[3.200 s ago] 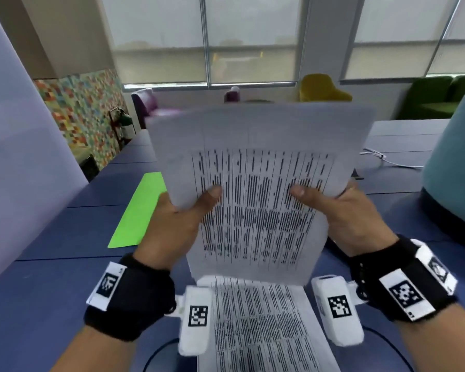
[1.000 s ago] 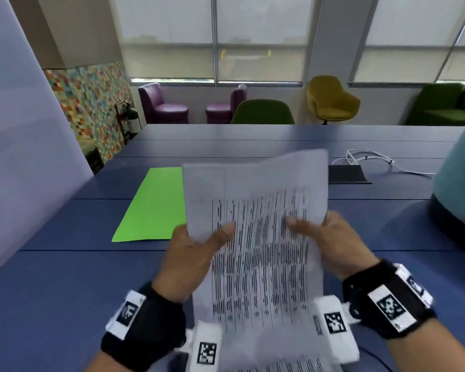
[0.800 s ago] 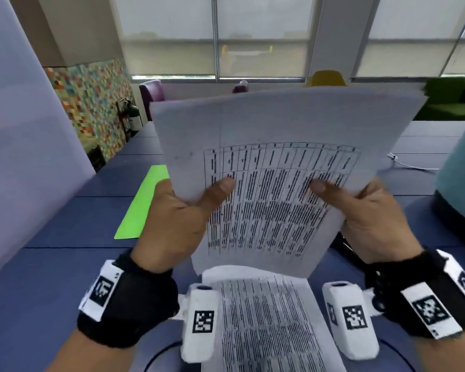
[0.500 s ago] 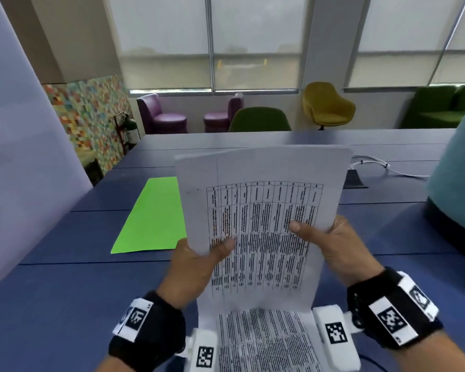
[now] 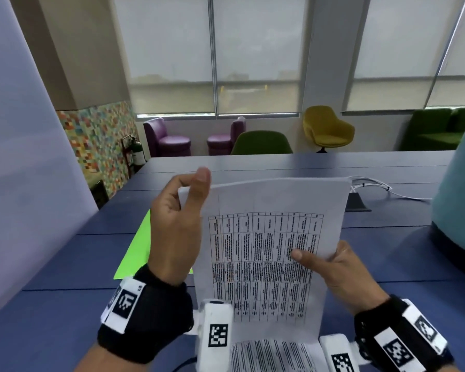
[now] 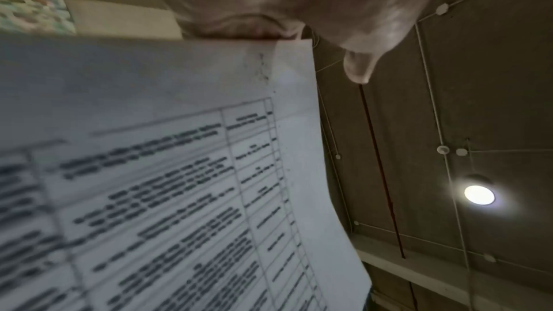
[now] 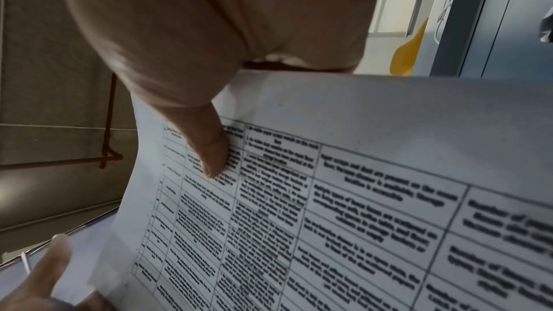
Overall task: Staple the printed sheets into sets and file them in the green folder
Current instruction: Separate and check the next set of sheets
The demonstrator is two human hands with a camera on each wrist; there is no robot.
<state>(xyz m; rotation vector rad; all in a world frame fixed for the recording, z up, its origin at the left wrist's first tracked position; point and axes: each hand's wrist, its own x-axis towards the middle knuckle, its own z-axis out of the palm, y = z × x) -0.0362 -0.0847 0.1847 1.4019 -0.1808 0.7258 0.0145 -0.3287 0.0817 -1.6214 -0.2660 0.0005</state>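
- The blue table (image 5: 253, 167) stretches out in front of me to the far chairs and takes up most of the lower view.
- The green folder (image 5: 136, 253) lies flat on that table, to my left, with its near right part hidden behind my left wrist.
- I hold the printed sheets (image 5: 269, 253) upright above the table, in front of my chest, with the table of text facing me; I cannot tell how many pages are in the bundle.
- More printed paper (image 5: 269, 355) lies flat on the table just below the raised sheets, between my two wrists.
- My left hand (image 5: 176, 226) is up at the sheets' top left corner, thumb raised and fingers curled; in the left wrist view the paper's corner sits against the fingers, so it looks like a pinch there.
- My right hand (image 5: 341, 272) grips the sheets' right edge lower down, thumb (image 5: 302, 255) pressed on the printed face and the other fingers behind the paper.
- A dark flat object (image 5: 356, 202) sits on the table beyond the sheets' top right corner.
- White cables (image 5: 373, 183) trail across the table just behind that object.
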